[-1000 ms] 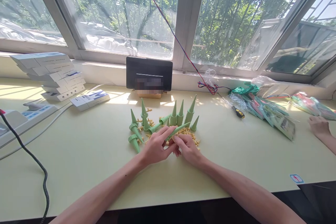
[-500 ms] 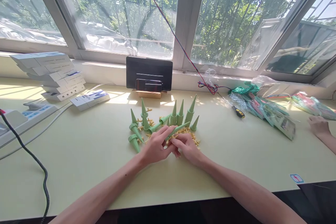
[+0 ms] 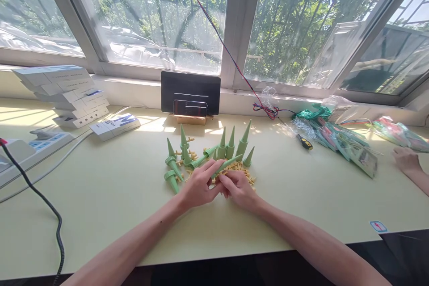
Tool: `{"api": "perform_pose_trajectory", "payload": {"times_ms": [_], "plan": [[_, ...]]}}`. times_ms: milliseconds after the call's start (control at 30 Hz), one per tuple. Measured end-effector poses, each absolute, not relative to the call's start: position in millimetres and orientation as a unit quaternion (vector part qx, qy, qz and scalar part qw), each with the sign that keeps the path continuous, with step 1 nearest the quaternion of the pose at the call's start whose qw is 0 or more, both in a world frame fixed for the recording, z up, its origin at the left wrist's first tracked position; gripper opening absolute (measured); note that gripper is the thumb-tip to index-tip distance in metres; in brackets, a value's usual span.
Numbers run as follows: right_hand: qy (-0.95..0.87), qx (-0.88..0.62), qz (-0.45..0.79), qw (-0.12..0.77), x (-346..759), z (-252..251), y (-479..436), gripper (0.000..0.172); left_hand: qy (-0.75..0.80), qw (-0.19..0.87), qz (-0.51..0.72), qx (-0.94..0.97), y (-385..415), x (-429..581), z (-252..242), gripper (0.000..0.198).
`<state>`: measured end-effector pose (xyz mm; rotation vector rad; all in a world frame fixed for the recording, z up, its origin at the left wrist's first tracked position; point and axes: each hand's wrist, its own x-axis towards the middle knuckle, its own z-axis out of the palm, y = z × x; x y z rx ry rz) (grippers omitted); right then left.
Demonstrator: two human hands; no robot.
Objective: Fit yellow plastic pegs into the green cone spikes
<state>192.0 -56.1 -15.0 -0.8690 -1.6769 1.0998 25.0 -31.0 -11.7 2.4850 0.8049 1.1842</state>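
My left hand point(image 3: 200, 184) is closed round a green plastic watering spike point(image 3: 232, 161), its pointed end slanting up to the right. My right hand point(image 3: 239, 187) meets it, fingers pinched near the spike's lower end; a small yellow piece seems to be at the fingertips, mostly hidden. Just behind my hands lies a heap of small yellow valve pieces point(image 3: 247, 173). Several green spikes stand points up at the back, such as a tall spike point(image 3: 244, 141). On the left, more lie tilted or on their sides, among them a capped spike point(image 3: 171, 181).
A tablet point(image 3: 191, 91) with a phone point(image 3: 190, 108) leans at the window. Stacked white boxes point(image 3: 72, 94) and a power strip point(image 3: 47, 145) are left. A yellow-black tool point(image 3: 304, 142), bagged parts point(image 3: 348, 145) and another person's hand point(image 3: 407, 161) are right.
Almost nothing differs. The fingers of my right hand have shifted slightly against the spike in my left hand, and the view has tilted a little.
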Motion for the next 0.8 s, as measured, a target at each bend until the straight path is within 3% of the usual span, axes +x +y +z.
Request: {"api": "perform_pose_trajectory", "payload": {"times_ms": [367, 800], "plan": [[-0.561, -0.283, 0.644, 0.436, 193.1, -15.3, -52.5, 0.043, 0.281, 0.124, 0.424, 0.852, -29.8, 24.5, -12.3, 0.043], [-0.672, -0.354, 0.462, 0.457, 192.8, -15.5, -56.7, 0.042, 0.28, 0.128, 0.404, 0.861, -28.5, 24.0, -13.9, 0.051]]}}
